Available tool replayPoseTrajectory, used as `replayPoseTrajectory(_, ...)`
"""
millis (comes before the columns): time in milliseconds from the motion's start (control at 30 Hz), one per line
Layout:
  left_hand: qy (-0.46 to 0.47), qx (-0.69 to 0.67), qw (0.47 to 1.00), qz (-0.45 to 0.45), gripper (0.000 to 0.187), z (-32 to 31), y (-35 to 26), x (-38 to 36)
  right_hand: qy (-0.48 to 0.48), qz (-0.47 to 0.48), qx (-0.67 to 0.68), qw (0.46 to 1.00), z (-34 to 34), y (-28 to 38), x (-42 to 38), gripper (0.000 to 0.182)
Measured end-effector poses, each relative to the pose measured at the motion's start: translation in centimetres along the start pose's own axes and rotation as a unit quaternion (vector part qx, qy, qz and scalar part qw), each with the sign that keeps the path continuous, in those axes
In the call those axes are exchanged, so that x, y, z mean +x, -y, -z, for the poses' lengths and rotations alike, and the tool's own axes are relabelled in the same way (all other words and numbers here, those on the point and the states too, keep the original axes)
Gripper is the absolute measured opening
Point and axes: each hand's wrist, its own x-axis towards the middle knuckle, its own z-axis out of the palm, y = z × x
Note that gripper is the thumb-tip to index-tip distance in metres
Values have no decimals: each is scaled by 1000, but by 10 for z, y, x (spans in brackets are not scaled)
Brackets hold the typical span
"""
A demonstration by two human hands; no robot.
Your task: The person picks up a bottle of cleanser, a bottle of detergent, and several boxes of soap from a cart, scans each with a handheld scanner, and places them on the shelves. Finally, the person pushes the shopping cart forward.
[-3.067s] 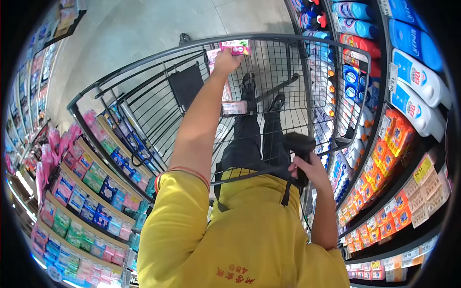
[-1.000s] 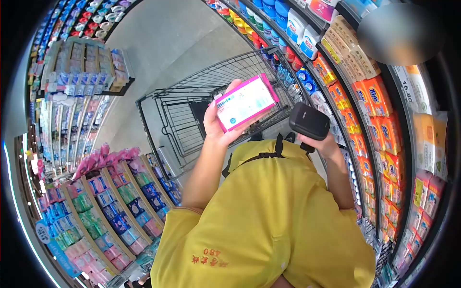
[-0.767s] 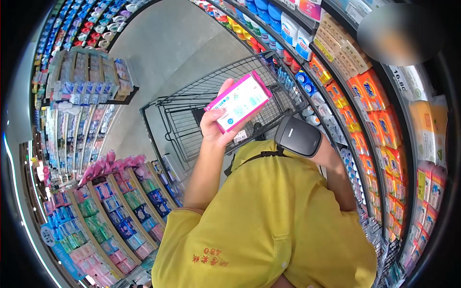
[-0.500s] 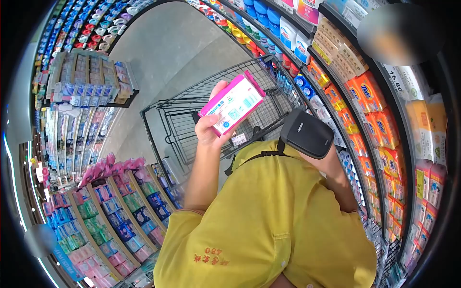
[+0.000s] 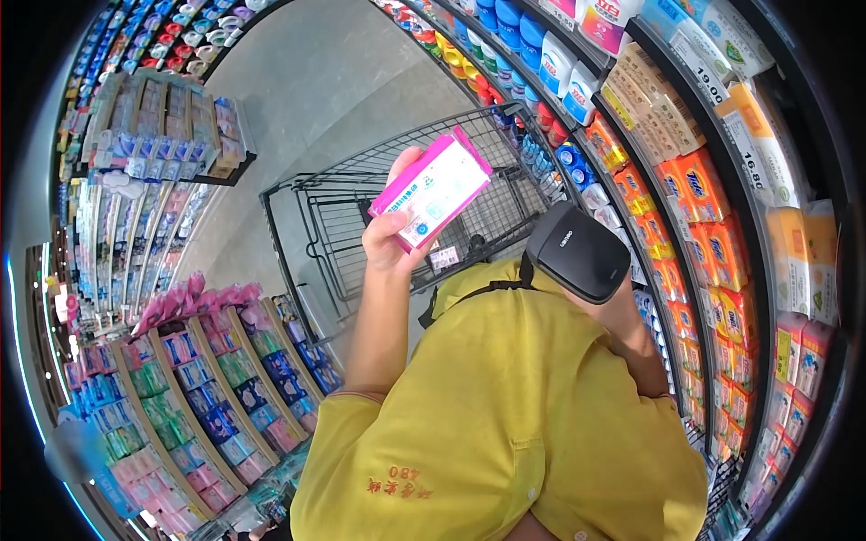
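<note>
1. It's a shop aisle with a smooth grey floor (image 5: 298, 86), shelving close in on both sides, and another stocked display (image 5: 162, 126) standing farther up on the left.
2. Over on the right I can see orange packs (image 5: 695, 185), with blue bottles (image 5: 532, 34) farther along and a price label reading 16.80 (image 5: 750, 164). The left side has rows of small packs (image 5: 216, 379) in pink, green and blue.
3. A black wire shopping cart (image 5: 338, 209) stands just ahead of the person, who wears a yellow shirt (image 5: 505, 388) with red lettering and the number 480 on it.
4. The left hand (image 5: 391, 239) has hold of a pink-and-white pack (image 5: 439, 194), tilted, its printed white face turned up toward the person. From where I stand, the pack is up in front of the cart's wires.
5. That hand's grip is closed on the pack's lower left part, thumb over the printed face and the other fingers round behind, one showing past the upper edge.
6. The right hand (image 5: 597, 308) is at a rounded black device (image 5: 579, 252), beside the cart's near end. The casing hides its fingers, so I can't tell how that grip is set.
7. A small pale pack (image 5: 444, 258) shows among the cart's wires, below the held one.
</note>
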Motion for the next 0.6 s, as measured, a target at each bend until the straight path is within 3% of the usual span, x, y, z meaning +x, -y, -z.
replayPoseTrajectory(433, -17, 71, 997, -5, 80, 5, 1, -1, 13, -1, -64, 998, -9, 9, 1, 45)
replayPoseTrajectory(500, -57, 24, 998, 33, 80, 2, 4, 2, -32, -24, -37, 999, -11, -9, -3, 42)
replayPoseTrajectory(600, -97, 43, 988, 112, 81, 6, 12, 5, 6, -75, -21, 997, -16, -7, 16, 42)
